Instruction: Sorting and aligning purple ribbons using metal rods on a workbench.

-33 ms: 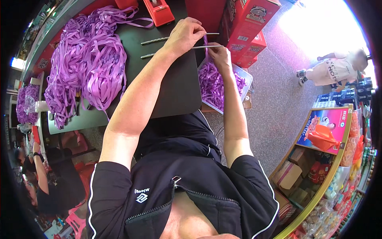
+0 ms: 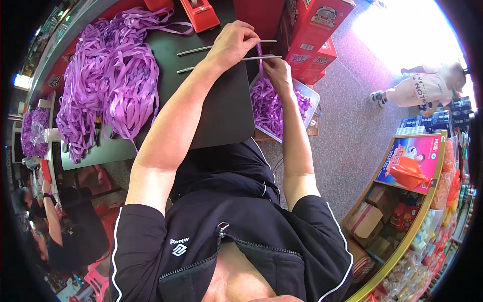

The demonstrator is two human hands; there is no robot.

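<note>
My left hand (image 2: 232, 44) is over the table's right edge, its thumb and fingertips pinched on a purple ribbon (image 2: 259, 49). The ribbon hangs down across two thin metal rods (image 2: 190, 69) that jut past the edge. Just below, my right hand (image 2: 277, 71) has its bent fingers closed at the ribbon beside the nearer rod; its fingertips are partly hidden. Under my right hand stands a white plastic tub (image 2: 313, 96) with short purple ribbon pieces (image 2: 271, 108). A big heap of long purple ribbons (image 2: 113, 75) lies at the table's left.
The dark table (image 2: 221, 113) lies before me. A red tape dispenser (image 2: 200, 14) sits at its far side. Red cartons (image 2: 314, 30) are stacked beyond the tub. A glass display case (image 2: 402, 201) is at the right, and a person in white (image 2: 425, 90) is near the bright doorway.
My hands and the ribbon keep their places. The person in white has shifted a foot slightly.
</note>
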